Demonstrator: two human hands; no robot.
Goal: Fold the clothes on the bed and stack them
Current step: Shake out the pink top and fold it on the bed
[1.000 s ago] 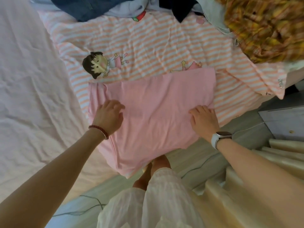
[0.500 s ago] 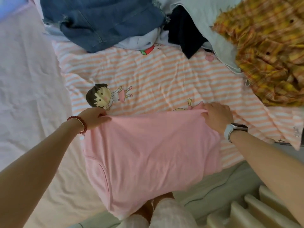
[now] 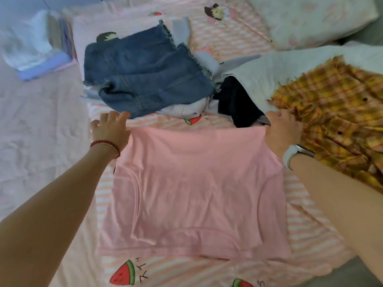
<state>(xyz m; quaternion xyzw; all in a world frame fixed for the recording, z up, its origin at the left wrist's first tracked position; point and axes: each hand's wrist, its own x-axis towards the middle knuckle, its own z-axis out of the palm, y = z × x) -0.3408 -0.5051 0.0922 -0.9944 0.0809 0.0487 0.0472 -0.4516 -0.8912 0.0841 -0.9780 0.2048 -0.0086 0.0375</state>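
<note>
Now, change: pink top [image 3: 192, 183] has been carried up the bed and laid folded, far edge just short of the pile
Left hand [image 3: 112, 129]: fingers spread, letting go at the far left corner
Right hand [image 3: 284, 131]: fingers curled on the far right corner
Meaning: likely one more fold, then stacking
Surface: striped sheet [image 3: 306, 230], denim shorts [image 3: 145, 77] and yellow plaid shirt [image 3: 335, 112] unfolded beyond
Room: pillow [image 3: 310, 19] top right

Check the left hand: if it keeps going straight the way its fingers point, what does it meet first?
Most likely the denim shorts. The left hand lies at the far left corner of the pink shirt, fingers pointing up the bed, with the shorts' near hem just beyond the fingertips. Whether they already touch is unclear.
</note>
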